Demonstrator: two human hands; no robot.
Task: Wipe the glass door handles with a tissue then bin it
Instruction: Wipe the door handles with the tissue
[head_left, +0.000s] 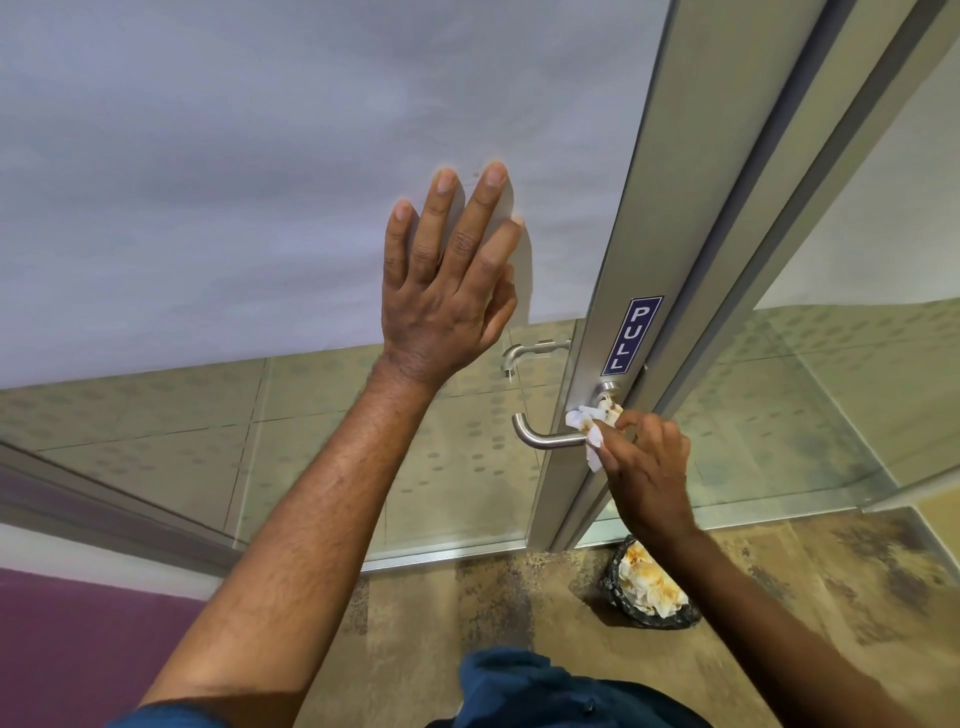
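Observation:
My left hand (447, 280) lies flat with fingers spread against the frosted glass door (260, 182). My right hand (647, 467) pinches a crumpled white tissue (592, 431) with brown stains against the base of the near metal lever handle (545, 439), close to the aluminium door frame (613, 249). A second lever handle (530, 353) shows through the glass on the far side. On the floor below my right wrist stands a small bin (649, 587) with a black liner, filled with used tissues.
A blue PULL sticker (631, 335) sits on the frame above the handle. A fixed glass panel (857, 364) stands to the right. The floor (467, 613) is mottled beige. A purple wall (78, 649) is at lower left.

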